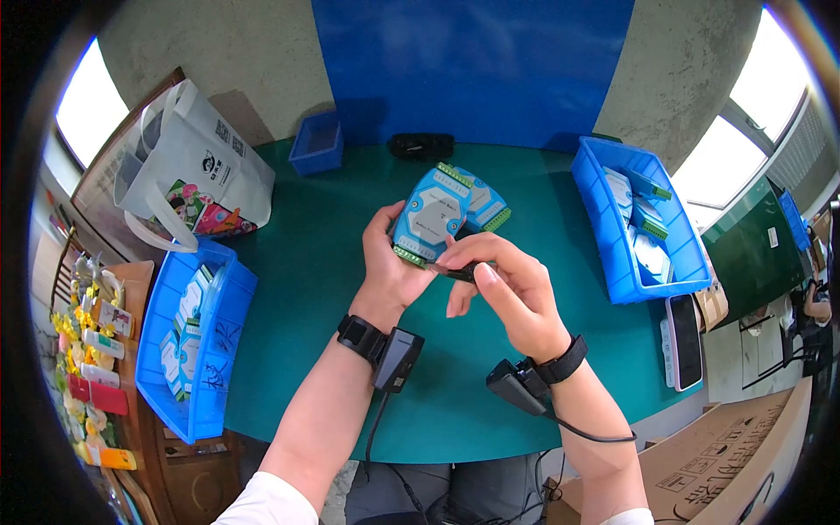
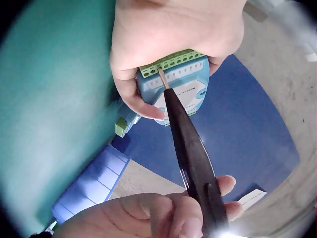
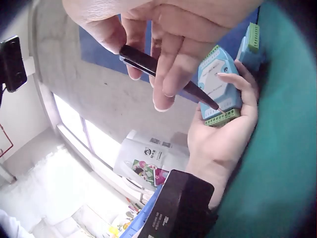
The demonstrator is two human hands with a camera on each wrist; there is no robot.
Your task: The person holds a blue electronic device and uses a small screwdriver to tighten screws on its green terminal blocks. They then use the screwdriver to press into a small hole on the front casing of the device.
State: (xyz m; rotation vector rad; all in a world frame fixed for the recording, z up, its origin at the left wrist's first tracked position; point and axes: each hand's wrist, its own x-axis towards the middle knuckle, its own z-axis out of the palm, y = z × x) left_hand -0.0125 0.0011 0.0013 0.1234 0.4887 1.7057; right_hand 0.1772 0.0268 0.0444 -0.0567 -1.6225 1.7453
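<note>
My left hand (image 1: 389,269) holds a blue-and-white electronic module (image 1: 432,213) by its edges, raised over the table. Green screw terminal blocks run along its two ends; the near green terminal block (image 2: 173,63) faces the right hand. Between the fingers and thumb of my right hand (image 1: 523,293) is a slim black screwdriver (image 2: 190,144), pen-shaped with a clip. Its thin metal tip meets one of the terminal openings, toward one end of the row, as the right wrist view also shows. A second module (image 1: 484,208) of the same kind lies just behind the held one.
On the green table (image 1: 306,350), a blue bin (image 1: 229,350) at left and another blue bin (image 1: 604,245) at right hold several modules. Farther back are a small blue tray (image 1: 317,144) and a black object (image 1: 422,145). A phone (image 1: 685,341) lies at the right edge, a white bag (image 1: 214,166) stands left.
</note>
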